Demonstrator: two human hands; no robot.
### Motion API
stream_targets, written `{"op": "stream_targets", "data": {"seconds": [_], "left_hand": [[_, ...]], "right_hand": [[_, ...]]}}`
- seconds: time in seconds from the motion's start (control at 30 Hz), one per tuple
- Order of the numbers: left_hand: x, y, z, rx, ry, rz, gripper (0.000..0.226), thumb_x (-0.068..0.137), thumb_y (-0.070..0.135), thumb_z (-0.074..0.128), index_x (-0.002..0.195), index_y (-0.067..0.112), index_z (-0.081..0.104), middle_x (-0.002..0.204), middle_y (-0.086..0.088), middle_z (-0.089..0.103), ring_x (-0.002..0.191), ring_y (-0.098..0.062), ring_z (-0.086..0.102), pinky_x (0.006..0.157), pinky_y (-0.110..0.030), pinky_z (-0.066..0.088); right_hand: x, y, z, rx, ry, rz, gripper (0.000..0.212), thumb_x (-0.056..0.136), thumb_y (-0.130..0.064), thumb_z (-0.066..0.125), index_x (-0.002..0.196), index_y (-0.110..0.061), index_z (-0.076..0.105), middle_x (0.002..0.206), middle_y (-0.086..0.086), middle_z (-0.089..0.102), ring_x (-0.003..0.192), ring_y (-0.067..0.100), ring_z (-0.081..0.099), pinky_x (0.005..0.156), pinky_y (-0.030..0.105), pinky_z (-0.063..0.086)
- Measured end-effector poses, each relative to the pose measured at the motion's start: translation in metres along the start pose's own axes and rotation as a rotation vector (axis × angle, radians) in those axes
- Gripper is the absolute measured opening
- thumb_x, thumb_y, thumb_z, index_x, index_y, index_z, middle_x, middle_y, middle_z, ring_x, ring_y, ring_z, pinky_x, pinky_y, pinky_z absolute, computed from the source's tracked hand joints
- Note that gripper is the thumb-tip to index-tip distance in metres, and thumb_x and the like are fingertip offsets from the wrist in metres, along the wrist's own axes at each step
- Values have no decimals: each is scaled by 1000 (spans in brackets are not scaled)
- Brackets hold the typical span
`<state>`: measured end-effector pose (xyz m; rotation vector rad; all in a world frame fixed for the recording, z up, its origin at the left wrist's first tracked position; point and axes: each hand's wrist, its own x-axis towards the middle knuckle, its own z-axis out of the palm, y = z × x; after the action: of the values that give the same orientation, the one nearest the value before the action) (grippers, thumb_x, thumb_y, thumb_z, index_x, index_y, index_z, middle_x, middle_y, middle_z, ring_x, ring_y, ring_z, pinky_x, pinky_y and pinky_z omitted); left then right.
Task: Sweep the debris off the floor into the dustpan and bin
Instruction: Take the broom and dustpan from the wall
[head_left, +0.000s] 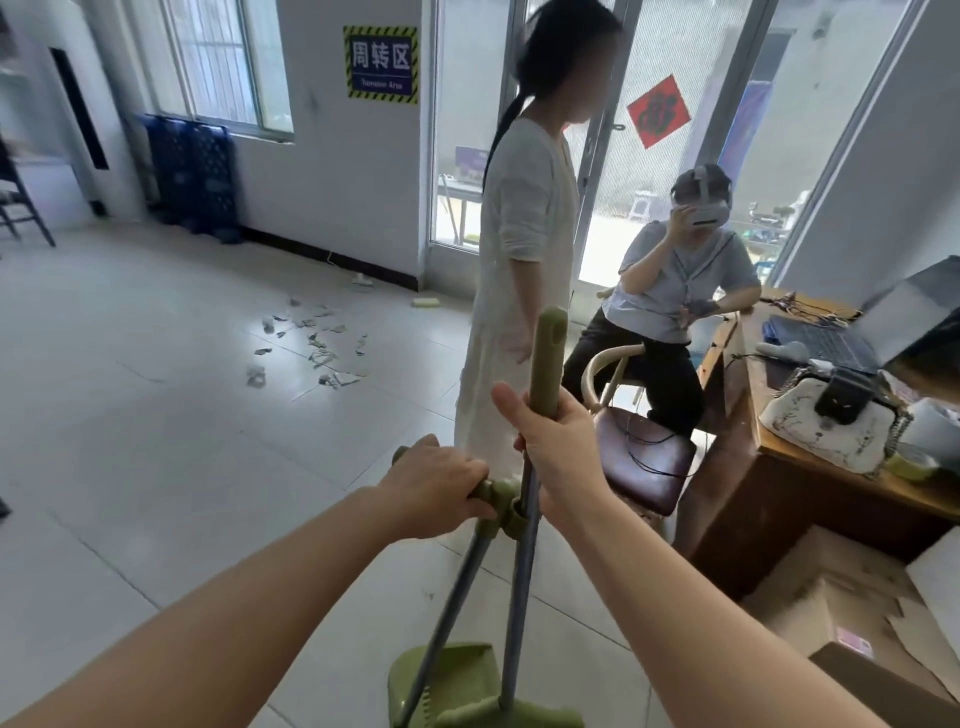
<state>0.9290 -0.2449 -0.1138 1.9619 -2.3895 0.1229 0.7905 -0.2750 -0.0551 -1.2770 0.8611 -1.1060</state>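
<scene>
Down at the bottom edge the green dustpan (447, 680) is cut off by the frame, its lower part out of sight. Two metal poles rise from it, long axes near upright, leaning together at a green clip. The left hand (436, 488) has its grip curled tight round the dustpan handle (491, 491). Just above, the right hand (556, 441) wraps the broom handle (545, 364), green end pointing up. Well beyond the dustpan, torn debris (311, 343) lies scattered on the tiled floor (156, 415), pieces too small to identify.
</scene>
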Motion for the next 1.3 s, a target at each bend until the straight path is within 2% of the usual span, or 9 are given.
{"op": "stream_targets", "data": {"seconds": [0.13, 0.33, 0.5, 0.7, 0.8, 0.9, 1.07, 1.13, 1.3], "left_hand": [[-8, -33, -1, -11, -53, -54, 30, 94, 50, 44, 85, 21, 45, 82, 7, 51, 82, -15, 49, 92, -35, 30], [-8, -65, -2, -9, -24, -167, 30, 93, 51, 45, 83, 23, 44, 87, 6, 57, 88, -16, 52, 88, -34, 28], [-5, -85, -1, -23, -39, -300, 29, 93, 51, 45, 85, 24, 43, 87, 7, 54, 85, -16, 49, 88, -36, 30], [-2, -106, 10, -45, -48, -487, 28, 94, 50, 43, 86, 23, 43, 86, 9, 50, 82, -17, 46, 82, -35, 31], [0, -116, 15, -58, -50, -557, 28, 94, 50, 43, 86, 23, 42, 88, 9, 50, 87, -18, 50, 83, -35, 30], [9, -126, 15, -60, -27, -638, 29, 94, 50, 43, 85, 23, 42, 88, 9, 51, 82, -17, 45, 81, -34, 29], [19, -138, 12, -35, -25, -725, 30, 95, 51, 42, 87, 22, 42, 96, 5, 59, 81, -20, 45, 79, -34, 29], [20, -144, 12, -42, -36, -758, 30, 94, 51, 42, 87, 22, 43, 92, 6, 56, 79, -19, 43, 79, -33, 30], [25, -151, 18, -31, -52, -811, 29, 93, 53, 44, 89, 24, 46, 87, 9, 54, 76, -17, 46, 80, -34, 33]], "right_hand": [[19, 3, 6, 6, 36, 8, 36, 76, -24, 79, 62, -18, 46, 58, -1, 42, 54, 12, 39, 60, 27, 39], [44, 3, 21, -28, -8, 9, 31, 81, -29, 73, 68, -16, 48, 60, 2, 41, 56, 13, 40, 59, 25, 40], [64, 3, 33, -80, -72, 22, 19, 90, -28, 63, 87, -12, 53, 75, 1, 43, 72, 14, 43, 69, 22, 43], [96, 10, 43, -71, -106, 8, 3, 95, -24, 56, 97, -23, 53, 85, 0, 45, 84, 15, 44, 76, 24, 41], [113, 14, 46, -48, -99, 11, 9, 95, -24, 56, 90, -30, 53, 88, 0, 47, 85, 14, 45, 76, 23, 40], [133, 16, 49, -38, -114, 10, 13, 95, -24, 56, 85, -31, 52, 91, 2, 47, 85, 14, 45, 75, 21, 40], [165, 17, 47, -12, -138, 21, 8, 95, -24, 56, 87, -23, 53, 91, 4, 44, 84, 17, 43, 82, 28, 38], [179, 17, 48, -21, -133, 12, 11, 94, -25, 57, 85, -28, 53, 86, 1, 44, 80, 15, 43, 82, 29, 39], [208, 14, 57, -46, -184, -27, 12, 93, -27, 59, 85, -22, 51, 75, -5, 41, 71, 11, 41, 71, 25, 39]]}}
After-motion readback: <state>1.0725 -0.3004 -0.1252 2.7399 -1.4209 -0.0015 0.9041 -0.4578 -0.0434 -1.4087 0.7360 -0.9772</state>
